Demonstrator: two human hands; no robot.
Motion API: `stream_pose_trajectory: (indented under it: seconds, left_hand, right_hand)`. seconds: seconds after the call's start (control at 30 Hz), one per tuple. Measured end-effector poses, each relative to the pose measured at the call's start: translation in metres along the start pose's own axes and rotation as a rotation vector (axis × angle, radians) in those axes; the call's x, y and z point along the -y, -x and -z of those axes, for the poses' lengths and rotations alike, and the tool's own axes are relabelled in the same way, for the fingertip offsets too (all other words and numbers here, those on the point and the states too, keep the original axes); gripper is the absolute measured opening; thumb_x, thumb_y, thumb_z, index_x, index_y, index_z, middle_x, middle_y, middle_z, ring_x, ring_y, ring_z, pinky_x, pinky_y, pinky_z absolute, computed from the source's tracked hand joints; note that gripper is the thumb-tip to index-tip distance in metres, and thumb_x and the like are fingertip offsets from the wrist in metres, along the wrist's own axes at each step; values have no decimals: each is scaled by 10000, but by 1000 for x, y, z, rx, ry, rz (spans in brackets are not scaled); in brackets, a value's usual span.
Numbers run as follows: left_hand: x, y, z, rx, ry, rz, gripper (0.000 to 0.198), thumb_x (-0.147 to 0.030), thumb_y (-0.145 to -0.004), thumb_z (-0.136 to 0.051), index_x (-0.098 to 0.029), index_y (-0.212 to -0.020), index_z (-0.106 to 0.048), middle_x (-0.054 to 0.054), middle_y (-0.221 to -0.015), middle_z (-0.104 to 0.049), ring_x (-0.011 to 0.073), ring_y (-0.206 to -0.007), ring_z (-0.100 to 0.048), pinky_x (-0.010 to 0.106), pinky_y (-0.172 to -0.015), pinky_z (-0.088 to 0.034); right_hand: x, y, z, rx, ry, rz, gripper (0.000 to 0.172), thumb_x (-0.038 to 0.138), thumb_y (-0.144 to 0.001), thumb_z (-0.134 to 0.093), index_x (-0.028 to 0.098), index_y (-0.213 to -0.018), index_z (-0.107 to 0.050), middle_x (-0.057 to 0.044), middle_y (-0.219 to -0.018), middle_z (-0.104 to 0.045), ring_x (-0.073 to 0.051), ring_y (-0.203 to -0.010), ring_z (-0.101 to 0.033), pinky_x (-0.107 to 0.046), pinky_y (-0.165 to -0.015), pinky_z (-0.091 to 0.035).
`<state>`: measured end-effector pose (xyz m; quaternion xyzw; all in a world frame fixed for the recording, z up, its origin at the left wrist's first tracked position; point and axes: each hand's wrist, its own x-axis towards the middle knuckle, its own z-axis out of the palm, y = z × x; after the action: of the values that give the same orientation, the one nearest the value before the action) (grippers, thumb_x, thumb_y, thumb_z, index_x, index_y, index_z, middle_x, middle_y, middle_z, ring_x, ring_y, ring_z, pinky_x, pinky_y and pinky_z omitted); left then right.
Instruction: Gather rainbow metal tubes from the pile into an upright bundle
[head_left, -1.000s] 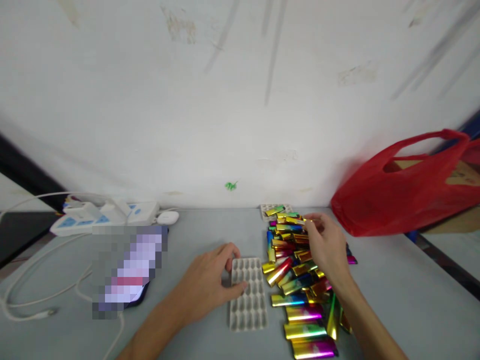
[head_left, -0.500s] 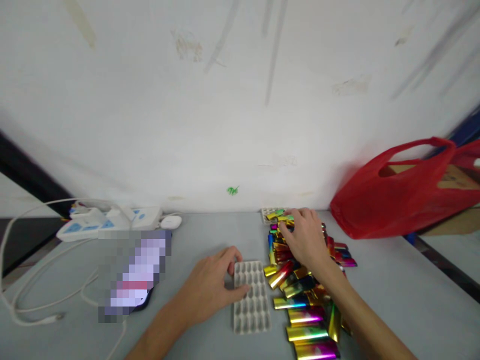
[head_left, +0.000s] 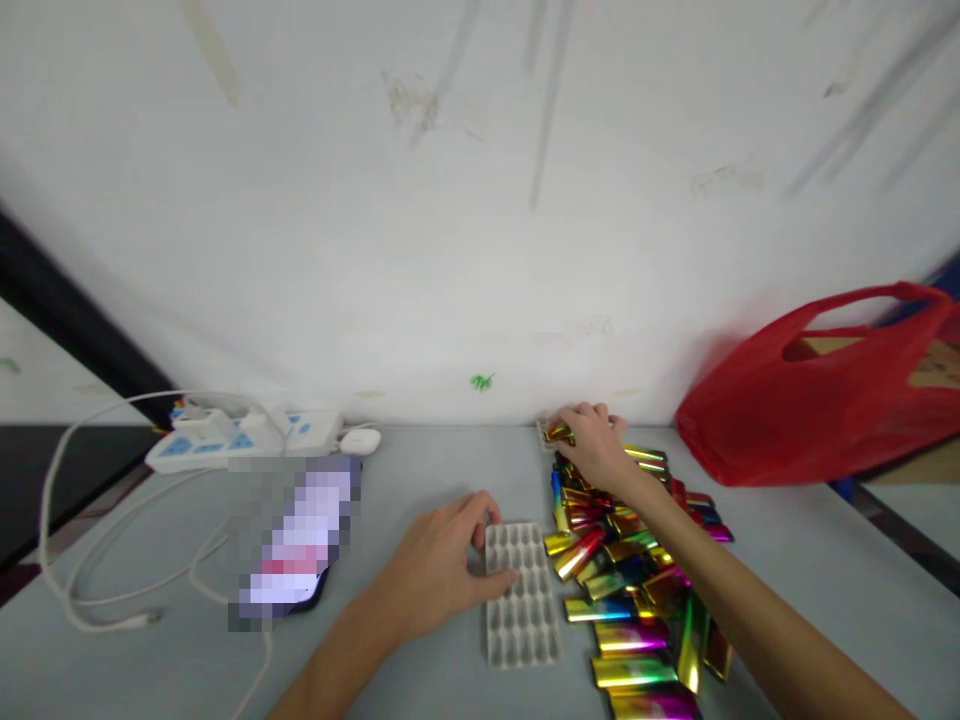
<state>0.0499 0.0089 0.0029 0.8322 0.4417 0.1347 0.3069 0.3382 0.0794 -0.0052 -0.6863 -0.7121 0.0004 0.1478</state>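
Toward the near side of the grey worktop (head_left: 420, 465), right of middle: shiny metallic pieces (head_left: 637, 670) in a loose column, the lowest cut off by the frame. Just left of them, a moulded grey tray (head_left: 525, 630) of small cells. Left hand (head_left: 448, 565) at its left edge, thumb over the cells, fingers curled by the far left corner; thumb and fingers parted, touching rather than clenched. Well left, a phone (head_left: 307, 540), screen blurred out. Beyond the column the pieces thicken into an overlapping heap, right forearm crossing above. Risk, I judge: a low sleeve-line or wrist could rake that heap and send slick pieces sliding; a hard thumb press might tip or skew the light-looking tray. Far edge, against the wall: power strip (head_left: 247, 440) toward the left corner, red bag (head_left: 817, 400) toward the right, second tray (head_left: 544, 436) between. Right hand (head_left: 592, 440) is over this one, fingers bent down at a gold piece (head_left: 559, 434); whether gripped, cannot tell.
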Motion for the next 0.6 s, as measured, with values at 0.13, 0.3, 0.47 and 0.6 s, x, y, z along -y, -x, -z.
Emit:
stream_pose_trajectory:
  seconds: [0.13, 0.3, 0.47, 0.6]
  left_hand:
    - [1, 0, -1, -3, -1, -6, 406, -433, -826, -883, -252, -1099, -642, -36, -956, -693, 211, -858, -669, 294, -749, -376]
    - [1, -1, 0, 9, -9, -9, 395, -432, -831, -875, -248, -1092, -642, -34, -957, -690, 207, -855, -660, 296, -750, -383]
    - [0, -1, 1, 15, -7, -3, 403, -433, -824, -882, -251, -1094, -646, -41, -957, -688, 195, -837, -651, 290, -731, -374]
    - [-2, -1, 2, 11, 10, 18, 398, -428, -815, -883, -250, -1082, -648, -41, -949, -687, 192, -835, -650, 283, -715, -364]
  right_hand:
    - [-4, -4, 4, 41, -2, 66, 142, 156, -958, -734, 253, -1056, -767, -119, -1228, -730, -360, -1204, -547, -461, -944, -331]
    - [-12, -9, 6, 91, -16, 138, 162, 97, -935, -716, 232, -1021, -737, -96, -1169, -755, -329, -1159, -570, -420, -910, -314]
    - [-16, -16, 4, 119, -49, 179, 332, 47, -911, -691, 238, -1178, -736, -107, -1283, -739, -319, -1192, -577, -394, -893, -310]
    - [-15, -18, 7, 135, -84, 196, 289, 41, -893, -702, 242, -1078, -798, -107, -1213, -745, -329, -1205, -577, -399, -913, -315]
